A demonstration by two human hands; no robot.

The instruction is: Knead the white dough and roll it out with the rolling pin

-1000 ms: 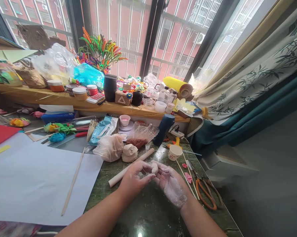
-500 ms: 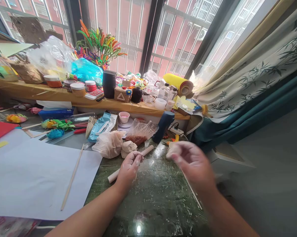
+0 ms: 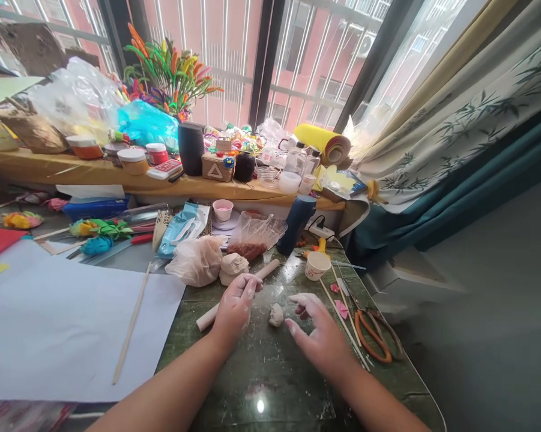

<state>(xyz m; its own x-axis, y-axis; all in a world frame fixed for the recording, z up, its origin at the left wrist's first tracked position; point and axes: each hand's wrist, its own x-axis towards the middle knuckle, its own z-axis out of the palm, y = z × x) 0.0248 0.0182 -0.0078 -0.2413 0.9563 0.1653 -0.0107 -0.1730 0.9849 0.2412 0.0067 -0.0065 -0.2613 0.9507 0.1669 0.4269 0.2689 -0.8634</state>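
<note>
A small lump of pale clay [image 3: 276,315] lies on the dark green tabletop between my hands. Just to its right is my right hand [image 3: 317,336], thumb and fingers apart, holding nothing and not touching the lump. My left hand [image 3: 236,303] is closed, thumb against the fingers; whatever it may hold is hidden. Behind that hand a pale rolling pin [image 3: 208,318] lies slantwise on the table, partly covered by it. A larger mass of clay [image 3: 234,268] rests beyond, beside a crumpled plastic bag [image 3: 197,262]. Whitish residue coats the fingertips of both hands.
To the right lie scissors with orange handles [image 3: 373,337], thin wooden sticks [image 3: 344,321] and a paper cup [image 3: 317,265]. A dark blue cylinder [image 3: 297,223] stands at the back. White paper [image 3: 72,330] covers the left side. Jars and craft materials crowd the windowsill [image 3: 234,191].
My right hand has come down and left, and the clay it held now lies on the table, released. The left hand has barely moved. Scissors and cup are now uncovered.
</note>
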